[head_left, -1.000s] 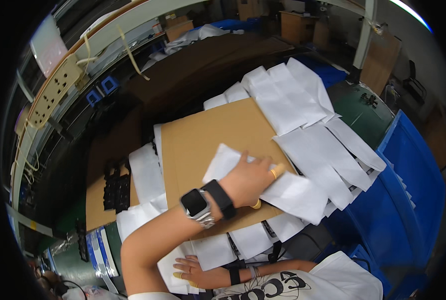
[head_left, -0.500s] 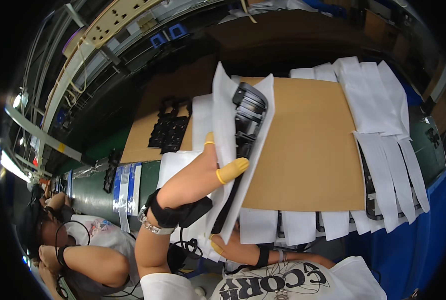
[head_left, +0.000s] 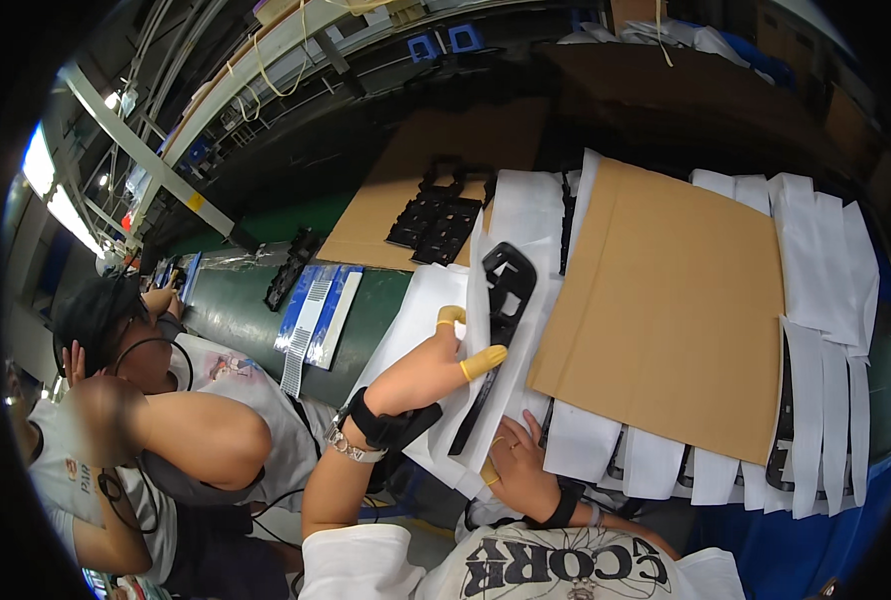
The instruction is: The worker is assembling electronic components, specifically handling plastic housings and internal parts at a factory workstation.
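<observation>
The left hand [head_left: 421, 374] pinches a long black plastic part [head_left: 503, 332] slanting toward the frame's lower left; the right hand [head_left: 526, 474], spread, sits beside its lower end.

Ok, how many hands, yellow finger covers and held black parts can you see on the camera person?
Left hand and right hand: 2
Visible yellow finger covers: 3
Black part, held in a white sheet: 1
Total: 6

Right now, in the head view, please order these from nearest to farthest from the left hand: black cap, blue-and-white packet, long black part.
1. Long black part, touching the left hand.
2. Blue-and-white packet, to the hand's left, on the green bench.
3. Black cap, on a co-worker, far left.
</observation>
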Available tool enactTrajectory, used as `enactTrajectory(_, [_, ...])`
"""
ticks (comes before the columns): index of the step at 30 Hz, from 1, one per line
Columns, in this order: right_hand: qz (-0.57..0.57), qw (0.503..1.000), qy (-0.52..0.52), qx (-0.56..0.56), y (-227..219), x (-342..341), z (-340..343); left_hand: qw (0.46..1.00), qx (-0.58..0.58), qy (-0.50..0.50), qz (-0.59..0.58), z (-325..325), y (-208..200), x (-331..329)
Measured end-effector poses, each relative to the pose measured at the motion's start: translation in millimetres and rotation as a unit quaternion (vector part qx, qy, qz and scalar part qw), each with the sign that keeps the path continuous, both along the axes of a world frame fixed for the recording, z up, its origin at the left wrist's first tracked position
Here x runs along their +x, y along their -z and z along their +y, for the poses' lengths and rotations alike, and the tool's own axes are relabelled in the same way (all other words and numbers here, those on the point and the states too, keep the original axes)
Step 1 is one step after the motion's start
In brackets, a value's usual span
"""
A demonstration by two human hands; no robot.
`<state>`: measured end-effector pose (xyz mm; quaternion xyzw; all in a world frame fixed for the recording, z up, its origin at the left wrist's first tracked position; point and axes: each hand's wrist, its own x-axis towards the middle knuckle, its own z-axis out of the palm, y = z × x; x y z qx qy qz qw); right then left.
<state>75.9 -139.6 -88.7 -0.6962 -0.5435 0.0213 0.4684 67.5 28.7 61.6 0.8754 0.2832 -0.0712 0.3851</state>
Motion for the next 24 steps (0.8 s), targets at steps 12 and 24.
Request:
enactTrajectory(12, [0.049, 0.997, 0.027, 0.048, -9, 7, -2, 0.876, 0.395, -0.112, -0.254, 12, 22, -61])
enactTrajectory(24, [0.013, 0.999, 0.036, 0.031, -4, 5, 0, 0.972, 0.226, 0.042, -0.045, -31, 63, -68])
